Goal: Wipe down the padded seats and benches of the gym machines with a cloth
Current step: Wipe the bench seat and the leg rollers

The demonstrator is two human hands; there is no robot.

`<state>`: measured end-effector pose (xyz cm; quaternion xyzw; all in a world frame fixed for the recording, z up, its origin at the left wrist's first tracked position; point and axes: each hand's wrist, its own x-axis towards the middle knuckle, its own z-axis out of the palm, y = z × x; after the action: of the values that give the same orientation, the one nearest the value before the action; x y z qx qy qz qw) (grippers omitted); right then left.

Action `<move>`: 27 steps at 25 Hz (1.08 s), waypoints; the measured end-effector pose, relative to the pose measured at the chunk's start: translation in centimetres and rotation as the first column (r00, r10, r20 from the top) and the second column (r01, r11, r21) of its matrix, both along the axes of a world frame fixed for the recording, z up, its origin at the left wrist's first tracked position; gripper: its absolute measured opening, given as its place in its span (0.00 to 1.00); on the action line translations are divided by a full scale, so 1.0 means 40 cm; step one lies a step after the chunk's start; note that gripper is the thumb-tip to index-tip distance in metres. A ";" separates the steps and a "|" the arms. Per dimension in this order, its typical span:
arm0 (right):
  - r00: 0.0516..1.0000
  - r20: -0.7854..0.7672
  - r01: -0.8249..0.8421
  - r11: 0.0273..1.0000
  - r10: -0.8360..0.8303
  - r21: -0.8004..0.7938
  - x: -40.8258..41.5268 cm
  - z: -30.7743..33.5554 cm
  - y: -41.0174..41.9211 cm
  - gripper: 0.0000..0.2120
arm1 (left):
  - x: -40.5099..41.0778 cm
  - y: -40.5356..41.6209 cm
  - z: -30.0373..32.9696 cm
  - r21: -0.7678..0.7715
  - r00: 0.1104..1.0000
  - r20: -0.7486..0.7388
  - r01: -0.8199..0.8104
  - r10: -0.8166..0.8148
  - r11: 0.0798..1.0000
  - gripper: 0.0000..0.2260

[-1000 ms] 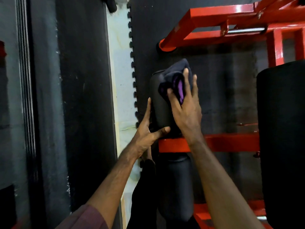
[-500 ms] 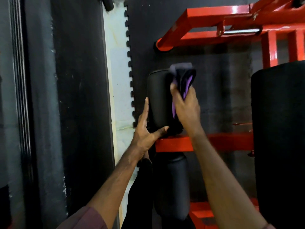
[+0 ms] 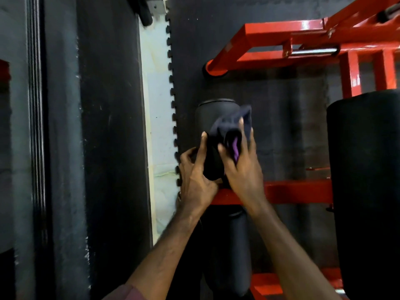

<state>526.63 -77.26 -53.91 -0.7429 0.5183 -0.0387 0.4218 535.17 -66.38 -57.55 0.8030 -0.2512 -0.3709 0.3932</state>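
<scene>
The fingers (image 3: 245, 128) of the right hand (image 3: 242, 167) are curled around a dark cloth (image 3: 225, 135), and they press it against the front of a black round pad (image 3: 207, 113) of a gym machine. The cloth is bunched, and a purple fold of it shows between the thumb and the other fingers. The left hand (image 3: 194, 178) holds the lower left side of the same pad; its fingers are curled, the thumb points up along the pad and touches the edge of the cloth, so both hands meet at the cloth. The pad stands upright on a red bar (image 3: 296, 191) of the machine frame (image 3: 281, 44), and a second black pad (image 3: 236, 252) sits just below this bar, partly hidden by the two forearms. A big black padded cushion (image 3: 365, 191) stands at the right edge, well apart from the hands. Behind the machine there is a black rubber mat (image 3: 281, 118) with a toothed edge, and beside it a pale strip of floor (image 3: 157, 105). A short silver pin (image 3: 313, 50) sits in the upper part of the frame. I can read no writing, brand or label on the pads, the cloth or the frame.
</scene>
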 end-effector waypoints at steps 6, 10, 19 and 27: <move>0.992 0.034 0.119 0.993 -0.120 0.019 0.067 -0.066 -0.113 0.36 | 0.084 0.052 -0.040 -0.106 0.989 -0.126 0.059 -0.072 0.993 0.56; 0.996 0.016 0.088 0.996 -0.089 0.025 0.032 -0.053 -0.064 0.39 | 0.071 0.051 -0.051 -0.063 0.992 -0.122 -0.027 0.019 0.998 0.59; 0.996 -0.059 0.067 0.997 -0.070 -0.047 0.127 -0.038 -0.145 0.36 | -0.013 -0.037 0.015 0.051 0.999 0.033 0.011 -0.013 0.999 0.67; 0.988 0.145 0.039 0.998 -0.046 0.055 -0.050 -0.046 -0.005 0.37 | 0.089 0.048 -0.007 -0.078 0.965 -0.127 0.220 -0.228 0.972 0.57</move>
<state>524.65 -77.45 -55.75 -0.7158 0.5026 -0.0886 0.4766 538.73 -64.47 -57.84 0.7296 -0.3247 -0.4583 0.3901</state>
